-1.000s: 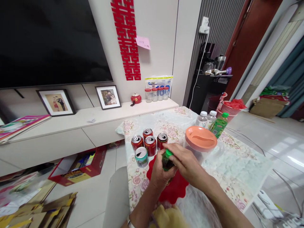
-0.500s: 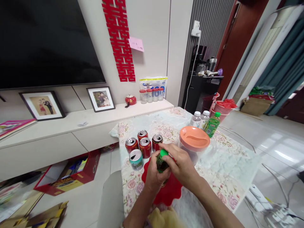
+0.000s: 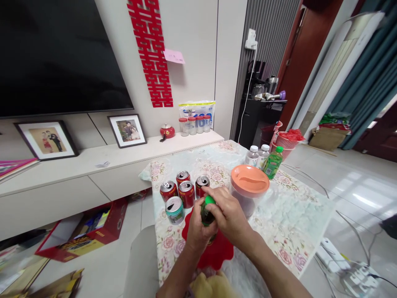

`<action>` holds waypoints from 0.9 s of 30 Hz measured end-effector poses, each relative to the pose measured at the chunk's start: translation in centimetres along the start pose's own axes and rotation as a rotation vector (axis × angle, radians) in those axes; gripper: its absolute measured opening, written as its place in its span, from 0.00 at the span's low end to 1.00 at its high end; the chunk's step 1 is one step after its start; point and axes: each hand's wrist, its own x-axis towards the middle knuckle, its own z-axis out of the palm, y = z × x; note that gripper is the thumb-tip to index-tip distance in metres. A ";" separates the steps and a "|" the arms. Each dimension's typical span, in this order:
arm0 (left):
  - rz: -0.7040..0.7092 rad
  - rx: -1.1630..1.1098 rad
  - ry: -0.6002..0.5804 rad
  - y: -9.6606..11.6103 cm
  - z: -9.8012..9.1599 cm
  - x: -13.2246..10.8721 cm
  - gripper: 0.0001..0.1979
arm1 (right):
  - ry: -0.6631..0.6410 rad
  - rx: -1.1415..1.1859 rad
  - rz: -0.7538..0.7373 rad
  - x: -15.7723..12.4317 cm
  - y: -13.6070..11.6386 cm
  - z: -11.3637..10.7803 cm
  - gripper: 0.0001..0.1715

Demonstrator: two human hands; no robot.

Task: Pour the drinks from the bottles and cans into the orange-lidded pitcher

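Note:
A plastic bottle [image 3: 206, 217] with a green cap [image 3: 210, 200] is held over a red scalloped tray [image 3: 217, 252]. My left hand [image 3: 197, 227] is wrapped round the bottle's body. The fingers of my right hand [image 3: 228, 211] are closed on the cap, with the thumb along its near side. Much of the bottle is hidden by the hands. Just beyond them stands a dark red can [image 3: 202, 185]. To the left are several more opened cans, among them a red can [image 3: 186, 194] and a teal can [image 3: 175, 211].
An orange-lidded container [image 3: 249, 179] stands right of my hands. Behind it are two white-capped bottles [image 3: 252, 156] and a green bottle [image 3: 273, 163]. A floral cloth [image 3: 283, 248] covers the table. A red box [image 3: 89, 231] lies on the floor, and power strips [image 3: 331, 256] are at the right.
The view has shifted slightly, so everything sits a little further left. My hands keep the same hold on the bottle and its cap, with no clear turn visible.

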 end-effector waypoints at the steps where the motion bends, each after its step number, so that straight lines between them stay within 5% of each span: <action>1: 0.001 0.009 0.004 0.0 0.0 0.0 0.31 | 0.026 -0.005 0.027 0.0 -0.1 0.2 0.25; 4: 0.003 0.013 0.020 -0.1 -0.2 -0.1 0.33 | 0.045 0.018 0.094 0.1 -0.2 0.1 0.24; 12: 0.016 0.019 -0.017 -0.6 -0.2 -0.2 0.31 | -0.176 0.339 0.095 0.6 1.3 -0.8 0.24; 22: -0.029 0.099 0.115 0.0 1.0 -0.5 0.31 | 0.066 0.234 0.140 -0.5 1.3 2.0 0.22; 27: -0.016 0.093 0.115 0.2 0.9 -0.8 0.34 | 0.146 0.117 0.145 -1.4 0.9 1.5 0.21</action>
